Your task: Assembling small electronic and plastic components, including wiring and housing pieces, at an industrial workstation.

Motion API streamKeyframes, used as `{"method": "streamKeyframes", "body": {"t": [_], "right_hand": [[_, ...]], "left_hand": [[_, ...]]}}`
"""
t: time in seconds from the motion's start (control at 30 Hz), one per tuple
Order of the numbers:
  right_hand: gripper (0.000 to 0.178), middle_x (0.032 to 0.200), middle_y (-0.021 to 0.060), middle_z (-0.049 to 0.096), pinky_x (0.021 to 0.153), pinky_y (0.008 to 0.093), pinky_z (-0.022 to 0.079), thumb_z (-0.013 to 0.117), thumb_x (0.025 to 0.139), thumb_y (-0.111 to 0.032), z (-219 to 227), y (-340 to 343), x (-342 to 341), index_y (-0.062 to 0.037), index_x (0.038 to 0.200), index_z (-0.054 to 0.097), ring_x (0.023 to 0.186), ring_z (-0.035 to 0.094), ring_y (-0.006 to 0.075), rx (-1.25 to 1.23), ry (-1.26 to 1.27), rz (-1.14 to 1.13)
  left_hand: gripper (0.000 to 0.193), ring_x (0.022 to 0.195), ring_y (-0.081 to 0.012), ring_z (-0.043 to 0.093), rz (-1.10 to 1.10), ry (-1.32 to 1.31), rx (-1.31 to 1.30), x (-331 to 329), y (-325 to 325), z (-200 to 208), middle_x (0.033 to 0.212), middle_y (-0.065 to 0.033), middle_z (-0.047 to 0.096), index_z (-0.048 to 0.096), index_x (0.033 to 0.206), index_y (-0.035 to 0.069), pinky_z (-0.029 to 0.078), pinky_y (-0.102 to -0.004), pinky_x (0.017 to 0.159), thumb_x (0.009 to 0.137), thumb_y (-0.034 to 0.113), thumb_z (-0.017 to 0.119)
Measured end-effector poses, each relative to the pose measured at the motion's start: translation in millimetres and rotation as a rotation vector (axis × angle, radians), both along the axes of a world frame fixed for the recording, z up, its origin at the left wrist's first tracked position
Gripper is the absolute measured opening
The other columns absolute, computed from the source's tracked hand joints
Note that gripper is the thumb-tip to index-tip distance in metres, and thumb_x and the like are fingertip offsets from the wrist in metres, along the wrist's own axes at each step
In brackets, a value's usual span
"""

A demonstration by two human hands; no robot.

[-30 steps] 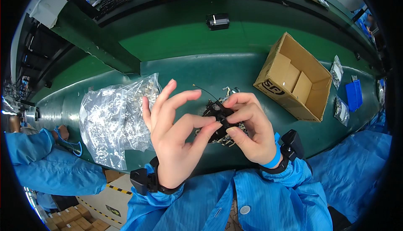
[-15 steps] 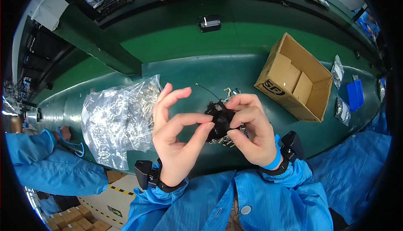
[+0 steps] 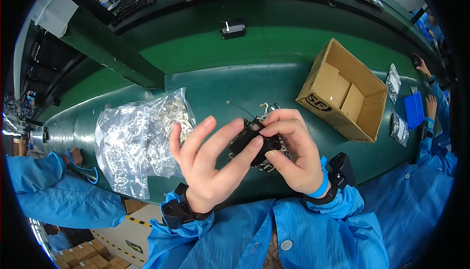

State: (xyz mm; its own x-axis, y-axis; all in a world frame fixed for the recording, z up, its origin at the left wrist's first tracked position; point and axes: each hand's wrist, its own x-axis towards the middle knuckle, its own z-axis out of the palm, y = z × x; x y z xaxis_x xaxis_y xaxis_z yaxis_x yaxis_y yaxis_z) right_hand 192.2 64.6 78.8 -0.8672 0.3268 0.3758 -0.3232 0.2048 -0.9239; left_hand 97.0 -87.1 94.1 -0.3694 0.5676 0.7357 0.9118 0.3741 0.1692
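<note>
Both hands clamp one black part (image 3: 257,144) just above the bench (image 3: 205,85), left of the box (image 3: 342,93): right hand (image 3: 291,154) steadies it, left hand (image 3: 208,166) pinches its end, fingers spread.

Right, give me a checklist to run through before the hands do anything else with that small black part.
1. Both hands on the part: ok. The left hand and right hand both pinch the small black part.
2. Part clear of the table: ok, it is held up above the green table.
3. Loose metal pieces within reach: ok, they lie just beyond the hands.
4. Clear bag of parts out of the way: ok, it lies to the left, untouched.
5. Open cardboard box reachable: ok, to the right, flaps open.
6. Part seated or aligned properly: cannot tell, the fingers cover most of it.
</note>
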Motion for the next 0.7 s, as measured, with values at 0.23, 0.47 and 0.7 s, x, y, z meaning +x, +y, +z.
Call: {"method": "streamKeyframes", "body": {"t": [0.23, 0.47, 0.7], "right_hand": [[0.035, 0.109, 0.0150, 0.054, 0.082, 0.0344, 0.049, 0.053, 0.080, 0.012, -4, -6, 0, -0.0009, 0.113, 0.053, 0.096, 0.058, 0.0267, 0.041, -0.030, -0.085], [0.053, 0.108, 0.0184, 0.056, 0.082, 0.0356, 0.051, 0.054, 0.071, 0.020, -4, -12, -3, -0.0009, 0.118, 0.042, 0.098, 0.062, 0.0315, 0.054, 0.065, -0.154], [0.055, 0.103, 0.0203, 0.059, 0.075, 0.0389, 0.053, 0.060, 0.069, 0.018, 5, -7, -5, -0.0024, 0.117, 0.043, 0.091, 0.063, 0.0378, 0.331, 0.073, -0.141]], "left_hand": [[0.029, 0.127, -0.0318, 0.043, -0.040, -0.055, -0.049, 9, 10, -1, 0.125, -0.0067, 0.059, 0.075, 0.090, 0.029, 0.023, -0.0543, 0.110, 0.065, 0.016, 0.079], [0.019, 0.126, -0.0371, 0.043, -0.255, -0.690, -0.009, -8, 10, 22, 0.124, -0.0109, 0.056, 0.074, 0.086, 0.013, 0.034, -0.0481, 0.105, 0.068, 0.009, 0.079], [0.013, 0.129, -0.0328, 0.042, -0.344, -0.935, -0.026, -18, 10, 19, 0.124, -0.0115, 0.054, 0.070, 0.079, 0.007, 0.027, -0.0463, 0.110, 0.069, 0.009, 0.078]]}}
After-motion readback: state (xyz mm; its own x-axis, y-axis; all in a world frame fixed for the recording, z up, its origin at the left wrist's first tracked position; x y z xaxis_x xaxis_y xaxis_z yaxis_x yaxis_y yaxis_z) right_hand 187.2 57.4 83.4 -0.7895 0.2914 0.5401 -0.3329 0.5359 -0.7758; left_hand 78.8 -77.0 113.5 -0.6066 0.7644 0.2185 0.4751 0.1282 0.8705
